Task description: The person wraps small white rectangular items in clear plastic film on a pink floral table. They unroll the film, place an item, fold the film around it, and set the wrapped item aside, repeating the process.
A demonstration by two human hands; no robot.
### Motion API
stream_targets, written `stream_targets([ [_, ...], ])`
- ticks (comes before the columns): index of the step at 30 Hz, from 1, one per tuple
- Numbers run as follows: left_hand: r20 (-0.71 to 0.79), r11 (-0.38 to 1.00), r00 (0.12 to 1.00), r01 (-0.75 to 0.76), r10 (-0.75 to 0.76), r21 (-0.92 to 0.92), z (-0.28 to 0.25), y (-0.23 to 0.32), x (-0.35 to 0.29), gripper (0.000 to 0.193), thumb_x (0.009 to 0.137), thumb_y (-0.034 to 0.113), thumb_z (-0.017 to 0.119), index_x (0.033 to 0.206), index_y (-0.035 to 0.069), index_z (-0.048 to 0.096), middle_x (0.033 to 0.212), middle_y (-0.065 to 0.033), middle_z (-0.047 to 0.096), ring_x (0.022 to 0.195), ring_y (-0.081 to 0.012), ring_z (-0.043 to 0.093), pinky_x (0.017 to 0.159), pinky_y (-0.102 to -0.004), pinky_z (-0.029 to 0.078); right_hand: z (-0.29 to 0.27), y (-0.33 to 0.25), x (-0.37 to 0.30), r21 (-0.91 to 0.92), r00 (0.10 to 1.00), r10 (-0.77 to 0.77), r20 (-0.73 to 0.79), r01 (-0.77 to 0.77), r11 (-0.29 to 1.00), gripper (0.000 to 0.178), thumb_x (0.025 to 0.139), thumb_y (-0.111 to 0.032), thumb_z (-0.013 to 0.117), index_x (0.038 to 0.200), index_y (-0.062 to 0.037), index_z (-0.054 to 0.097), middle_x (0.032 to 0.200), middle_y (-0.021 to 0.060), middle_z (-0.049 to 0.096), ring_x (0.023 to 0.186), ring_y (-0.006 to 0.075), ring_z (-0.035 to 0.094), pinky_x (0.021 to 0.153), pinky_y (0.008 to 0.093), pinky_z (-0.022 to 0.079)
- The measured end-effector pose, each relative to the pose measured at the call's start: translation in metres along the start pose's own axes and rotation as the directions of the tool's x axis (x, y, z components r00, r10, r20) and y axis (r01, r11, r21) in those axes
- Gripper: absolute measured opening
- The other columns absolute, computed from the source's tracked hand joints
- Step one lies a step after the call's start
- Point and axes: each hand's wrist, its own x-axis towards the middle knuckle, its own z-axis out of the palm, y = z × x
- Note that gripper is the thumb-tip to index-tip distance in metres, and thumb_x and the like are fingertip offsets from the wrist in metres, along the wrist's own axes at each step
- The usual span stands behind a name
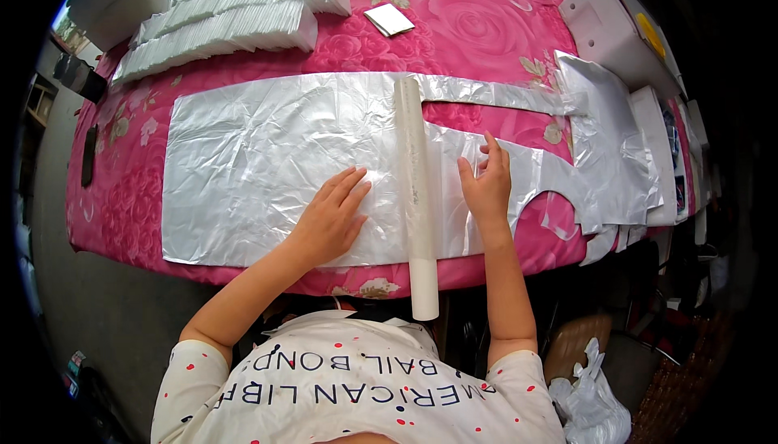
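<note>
A whitish, shiny plastic apron lies spread across the table, its cut-out end to the right; I cannot tell whether it is one layer or several. Across its middle rests a long pale tube, the near end sticking out past the table edge. My left hand lies on the plastic left of the tube, fingers stretched and holding nothing. To the right of the tube my right hand is over the plastic, thumb and fingers apart, nothing in it.
A pink floral cloth covers the table. Rows of folded white packets stand at the far left, with a single folded packet nearby. White boxes flank the right side, beside more crumpled plastic film. A dark phone-like object lies left.
</note>
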Motion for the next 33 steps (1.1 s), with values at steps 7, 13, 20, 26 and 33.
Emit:
stream_targets([
  [7,0.017,0.996,1.000,-0.024,0.022,0.086,0.000,-0.002,0.007,0.050,0.079,0.010,0.059,0.124,-0.004,0.042,0.136,-0.0196,0.036,0.127,-0.0358,0.033,0.105,-0.0440,0.029,0.028,0.019,0.034,-0.079,0.977,-0.198,0.083,0.205,0.976,0.019,0.078,-0.010,0.064,0.096,-0.0048,0.066,0.085,0.0074,0.059,0.077,0.0228,0.058,0.068,0.0338,0.047],
  [13,-0.009,0.997,1.000,0.020,-0.020,0.077,-0.007,-0.008,-0.001,0.051,0.078,0.009,0.060,0.124,-0.004,0.042,0.136,-0.0196,0.036,0.127,-0.0366,0.033,0.104,-0.0444,0.030,0.023,-0.044,0.028,0.168,0.975,-0.210,0.078,0.195,0.966,0.015,0.073,0.000,0.062,0.087,-0.0037,0.064,0.081,0.0098,0.061,0.067,0.0258,0.060,0.061,0.0338,0.048],
  [20,0.049,0.989,0.998,0.036,-0.044,0.142,-0.005,-0.016,-0.005,0.048,0.080,0.012,0.058,0.122,-0.005,0.044,0.134,-0.0201,0.039,0.127,-0.0349,0.033,0.106,-0.0441,0.027,0.086,-0.114,-0.006,0.111,0.749,-0.454,0.482,0.462,0.880,0.015,0.073,-0.005,0.061,0.087,-0.0022,0.063,0.082,0.0112,0.062,0.077,0.0276,0.061,0.067,0.0349,0.050],
  [26,-0.010,0.998,0.999,0.038,-0.037,0.055,-0.004,-0.012,-0.001,0.051,0.080,0.014,0.059,0.123,-0.006,0.043,0.134,-0.0205,0.039,0.128,-0.0361,0.032,0.106,-0.0457,0.026,0.004,-0.103,-0.028,0.492,0.814,-0.523,0.254,0.357,0.794,0.029,0.075,-0.006,0.064,0.104,-0.0014,0.061,0.098,0.0135,0.062,0.086,0.0278,0.061,0.074,0.0342,0.050],
  [33,0.084,0.980,0.992,0.074,-0.091,0.183,0.007,-0.016,0.000,0.067,0.082,0.025,0.058,0.134,-0.006,0.030,0.142,-0.0206,0.028,0.134,-0.0349,0.023,0.109,-0.0439,0.020,-0.058,-0.038,-0.108,0.141,0.829,0.141,0.541,-0.255,0.956,0.068,0.069,-0.029,0.074,0.124,-0.0005,0.045,0.092,0.0138,0.063,0.080,0.0269,0.063,0.066,0.0329,0.050],
])
